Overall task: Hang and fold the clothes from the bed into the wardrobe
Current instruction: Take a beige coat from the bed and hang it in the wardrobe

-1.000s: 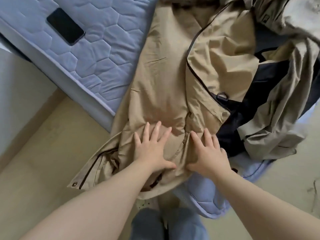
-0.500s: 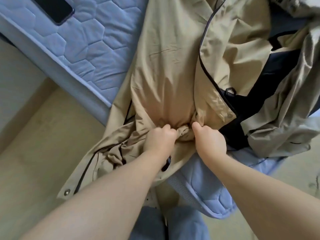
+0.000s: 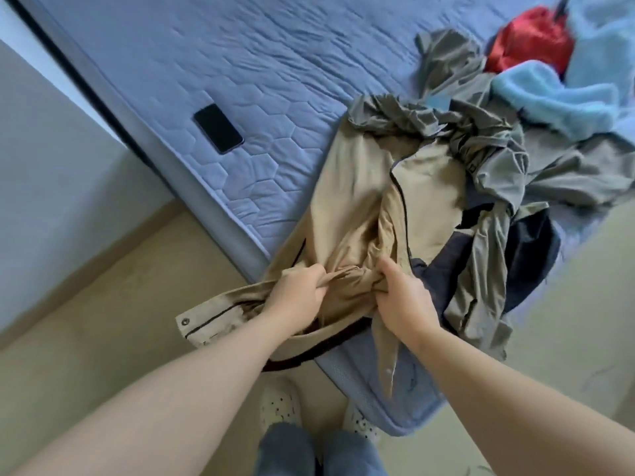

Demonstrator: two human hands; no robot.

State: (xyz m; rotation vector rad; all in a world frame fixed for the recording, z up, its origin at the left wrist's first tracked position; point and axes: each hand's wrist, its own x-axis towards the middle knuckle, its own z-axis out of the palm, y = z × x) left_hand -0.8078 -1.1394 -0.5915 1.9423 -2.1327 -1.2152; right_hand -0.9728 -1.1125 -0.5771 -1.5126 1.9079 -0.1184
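Note:
A beige jacket [image 3: 357,194] with dark piping lies over the corner of the blue quilted bed [image 3: 240,63], its lower part bunched up. My left hand [image 3: 295,290] grips a fold of the beige fabric near the bed's edge. My right hand [image 3: 400,300] grips the bunched fabric just beside it. A flap with a snap hangs off the bed to the left. Behind the jacket lies a grey garment [image 3: 488,152] tangled with a dark navy one [image 3: 529,245].
A black phone [image 3: 218,128] lies on the mattress left of the jacket. A light blue fluffy garment [image 3: 556,94] and a red one [image 3: 529,39] sit at the far right. Beige floor [image 3: 103,304] lies left of the bed, with a pale wall beyond. My feet stand below.
My hands went from lying flat on the jacket to gripping its fabric, and they have pulled it toward me and bunched it. My view has lifted, showing more of the bed.

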